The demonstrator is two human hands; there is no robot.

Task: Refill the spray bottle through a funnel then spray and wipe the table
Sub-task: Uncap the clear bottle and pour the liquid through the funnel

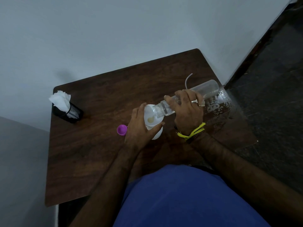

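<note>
The right hand is closed around the middle of a clear water bottle. The bottle is tipped nearly flat, its base toward 2 o'clock and its open mouth toward 8 o'clock. The mouth sits over the bowl of a white funnel, touching or just above its rim; which cannot be told. A little pale liquid lies in the funnel bowl.

The left hand is cupped loosely around the funnel and the white spray bottle below it, thumb at the 4 o'clock side, fingers at the 10 o'clock side. The spray bottle stands near the centre of the brown table, mostly hidden by the hand.

A purple cap lies just beside the left hand at 9 o'clock. A thin clear tube curves up behind the water bottle at 12 o'clock. A black mesh cup holding white tissue stands at the table's 10 o'clock corner. Water droplets cover the table edge at 3 o'clock.
</note>
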